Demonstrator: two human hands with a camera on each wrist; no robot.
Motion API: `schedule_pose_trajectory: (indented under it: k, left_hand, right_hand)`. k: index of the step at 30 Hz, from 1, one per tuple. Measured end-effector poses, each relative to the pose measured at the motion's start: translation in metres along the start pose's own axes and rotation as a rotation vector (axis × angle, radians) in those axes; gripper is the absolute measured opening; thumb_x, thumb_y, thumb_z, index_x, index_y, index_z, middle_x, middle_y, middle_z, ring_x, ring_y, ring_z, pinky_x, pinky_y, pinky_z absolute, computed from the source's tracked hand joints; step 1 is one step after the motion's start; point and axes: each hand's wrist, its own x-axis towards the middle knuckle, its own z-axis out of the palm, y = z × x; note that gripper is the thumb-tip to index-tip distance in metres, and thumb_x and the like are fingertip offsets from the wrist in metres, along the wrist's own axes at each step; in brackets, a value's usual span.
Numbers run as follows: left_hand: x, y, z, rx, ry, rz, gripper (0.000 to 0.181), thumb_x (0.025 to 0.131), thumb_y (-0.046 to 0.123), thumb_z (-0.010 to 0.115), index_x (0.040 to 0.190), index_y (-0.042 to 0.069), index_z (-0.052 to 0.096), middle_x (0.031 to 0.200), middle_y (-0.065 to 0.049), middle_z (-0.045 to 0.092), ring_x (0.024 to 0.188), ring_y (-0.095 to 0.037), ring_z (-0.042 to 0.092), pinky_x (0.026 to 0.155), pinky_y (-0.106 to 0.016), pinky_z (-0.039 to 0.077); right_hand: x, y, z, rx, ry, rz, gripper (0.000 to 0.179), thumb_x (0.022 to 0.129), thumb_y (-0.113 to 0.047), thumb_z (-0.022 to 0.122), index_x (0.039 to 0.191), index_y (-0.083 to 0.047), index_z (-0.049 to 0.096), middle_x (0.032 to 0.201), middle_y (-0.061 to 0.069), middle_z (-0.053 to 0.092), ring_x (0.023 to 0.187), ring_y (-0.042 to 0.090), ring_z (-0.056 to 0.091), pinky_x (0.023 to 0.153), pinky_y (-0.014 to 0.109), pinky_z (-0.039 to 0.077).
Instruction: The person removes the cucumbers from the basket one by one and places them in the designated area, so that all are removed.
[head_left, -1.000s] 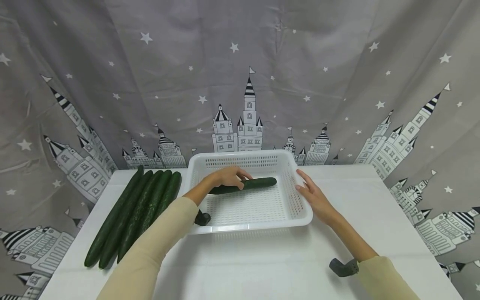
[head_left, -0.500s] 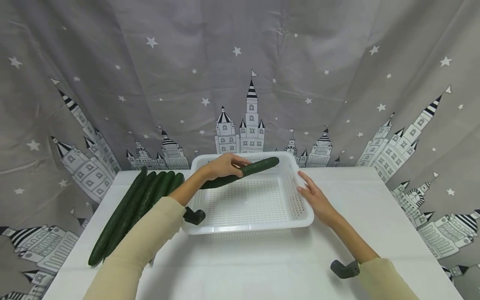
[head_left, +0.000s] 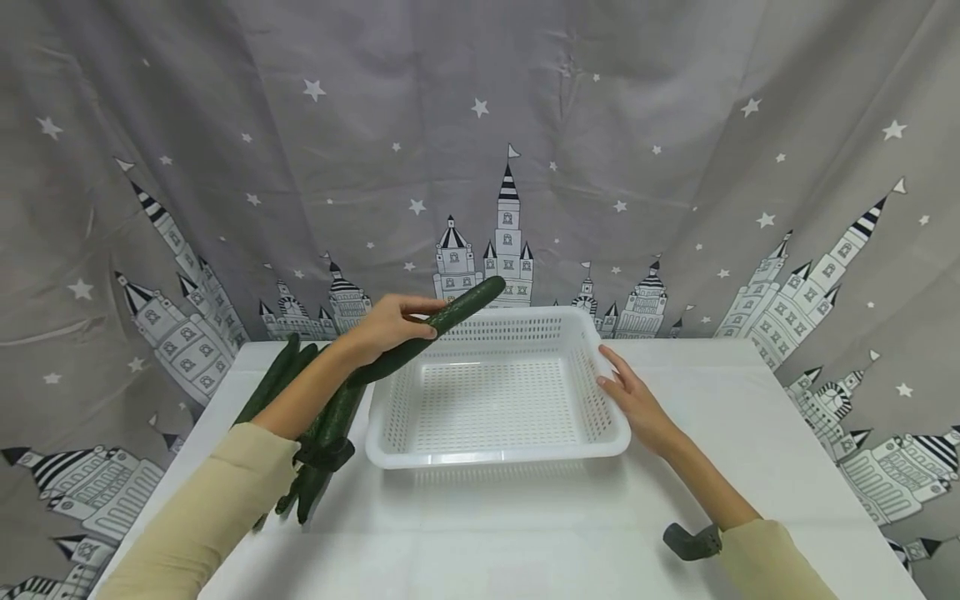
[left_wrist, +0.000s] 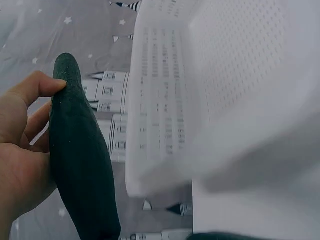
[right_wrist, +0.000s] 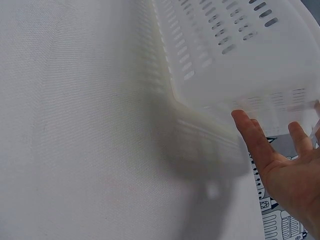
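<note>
My left hand (head_left: 382,329) grips a long dark green cucumber (head_left: 474,302), raised and tilted, over the left back corner of a white perforated plastic basket (head_left: 498,457). In the left wrist view, the fingers and thumb lie around the upper part of the cucumber (left_wrist: 80,145). My right hand (head_left: 637,406) touches the basket's right side at the rim. The right wrist view shows the fingers of that hand (right_wrist: 290,175) spread and fairly straight against the basket wall (right_wrist: 240,65). Inside, the basket holds nothing visible.
Several more cucumbers (head_left: 341,414) lie side by side on the white table (head_left: 517,533), left of the basket, partly hidden by my left arm. A grey curtain (head_left: 615,100) printed with castles and stars hangs behind the table.
My left hand has lifted the cucumber out of the basket and carried it up and left, towards the other cucumbers. The right hand has stayed at the basket's rim.
</note>
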Motion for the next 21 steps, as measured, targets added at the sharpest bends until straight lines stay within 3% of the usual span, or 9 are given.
schedule_pose_trajectory:
  k: [12, 17, 21]
  left_hand:
    - [-0.063, -0.035, -0.043, 0.019, 0.209, -0.128, 0.057, 0.097, 0.009, 0.064, 0.15, 0.004, 0.044, 0.152, -0.022, 0.04, 0.137, -0.043, 0.037, 0.11, -0.058, 0.032]
    - [-0.088, -0.056, -0.058, 0.033, 0.289, -0.156, 0.059, 0.097, 0.011, 0.064, 0.151, 0.002, 0.041, 0.155, -0.024, 0.034, 0.139, -0.046, 0.034, 0.109, -0.06, 0.033]
    - [-0.112, -0.076, -0.072, 0.01, 0.351, -0.174, 0.062, 0.098, 0.014, 0.065, 0.153, 0.002, 0.038, 0.156, -0.024, 0.032, 0.138, -0.041, 0.036, 0.107, -0.05, 0.04]
  right_hand:
    - [-0.001, 0.0, -0.001, -0.031, -0.002, -0.005, 0.065, 0.108, -0.028, 0.045, 0.162, -0.02, 0.008, 0.159, 0.022, 0.027, 0.133, 0.045, 0.044, 0.095, 0.042, 0.051]
    - [-0.001, 0.002, -0.002, -0.04, 0.003, -0.004, 0.065, 0.108, -0.029, 0.045, 0.162, -0.022, 0.009, 0.158, 0.021, 0.029, 0.131, 0.044, 0.046, 0.092, 0.041, 0.052]
    - [0.0, 0.003, -0.001, -0.049, 0.002, -0.005, 0.065, 0.108, -0.03, 0.045, 0.162, -0.022, 0.009, 0.159, 0.02, 0.029, 0.132, 0.044, 0.045, 0.093, 0.041, 0.052]
